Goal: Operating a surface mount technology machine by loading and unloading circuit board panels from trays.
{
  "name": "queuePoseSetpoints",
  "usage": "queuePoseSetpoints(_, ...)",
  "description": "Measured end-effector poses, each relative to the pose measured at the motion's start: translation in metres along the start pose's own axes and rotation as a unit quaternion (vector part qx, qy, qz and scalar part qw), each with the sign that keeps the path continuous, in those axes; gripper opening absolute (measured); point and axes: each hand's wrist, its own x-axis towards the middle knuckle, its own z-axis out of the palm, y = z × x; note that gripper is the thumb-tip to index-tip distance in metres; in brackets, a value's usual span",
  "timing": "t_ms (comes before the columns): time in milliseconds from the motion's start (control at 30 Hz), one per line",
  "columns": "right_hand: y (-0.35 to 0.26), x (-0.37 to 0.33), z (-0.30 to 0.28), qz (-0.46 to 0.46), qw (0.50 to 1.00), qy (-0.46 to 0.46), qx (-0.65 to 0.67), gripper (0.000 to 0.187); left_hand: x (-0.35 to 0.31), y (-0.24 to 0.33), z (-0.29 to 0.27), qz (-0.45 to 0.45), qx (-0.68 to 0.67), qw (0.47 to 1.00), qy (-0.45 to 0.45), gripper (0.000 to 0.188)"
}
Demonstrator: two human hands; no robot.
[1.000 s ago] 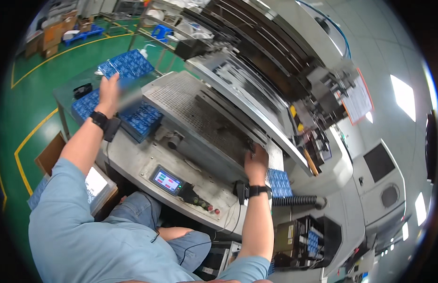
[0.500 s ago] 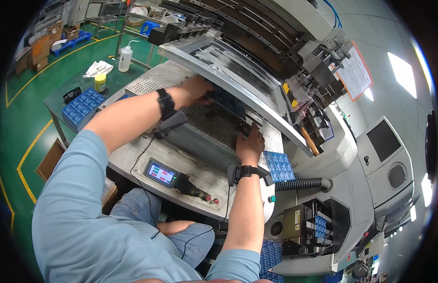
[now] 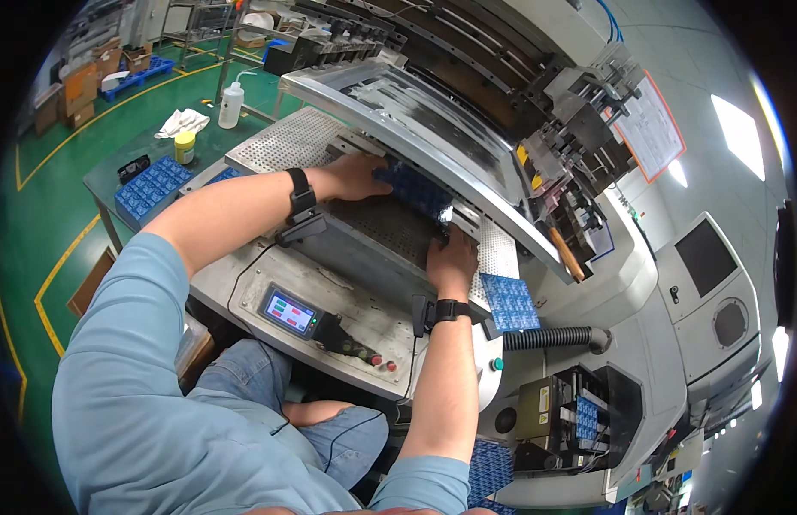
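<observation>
A blue circuit board panel point(image 3: 414, 190) lies tilted under the raised edge of a metal-framed printing screen point(image 3: 433, 154), over the perforated machine table point(image 3: 287, 142). At its left end my left hand point(image 3: 357, 175) has its fingers curled round the edge. My right hand point(image 3: 452, 257) is at the opposite end, with bent fingers against the panel's near right corner; its fingertips are partly hidden. A bright reflection shows on the panel near the right hand. The screen frame covers its far side.
A control touchscreen point(image 3: 289, 311) and buttons sit on the machine's front. More blue panels point(image 3: 510, 302) rest to the right, and a stack of them point(image 3: 154, 187) stands on the left table beside a yellow-lidded jar point(image 3: 184, 148) and a squeeze bottle point(image 3: 231, 105). A wooden-handled tool point(image 3: 566, 254) lies by the frame.
The panel has come nearer and now shows bright blue instead of dark. My left hand has shifted out from under the frame's shadow; the right hand has stayed almost in place.
</observation>
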Motion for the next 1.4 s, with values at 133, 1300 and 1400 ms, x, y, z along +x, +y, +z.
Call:
queuePoseSetpoints(133, 0.004, 0.003, 0.003, -0.054, 0.998, 0.012, -0.029, 0.047, -0.025, 0.008, 0.001, 0.036, 0.038, 0.998, -0.024, 0.065)
queuePoseSetpoints(1300, 0.007, 0.001, 0.002, -0.086, 0.996, 0.009, -0.024, 0.044, -0.048, 0.034, -0.002, 0.151, 0.082, 0.985, -0.016, 0.100)
queuePoseSetpoints(1400, 0.007, 0.001, 0.004, -0.096, 0.995, 0.013, -0.016, 0.044, -0.050, 0.037, -0.002, 0.140, 0.110, 0.984, -0.023, 0.099)
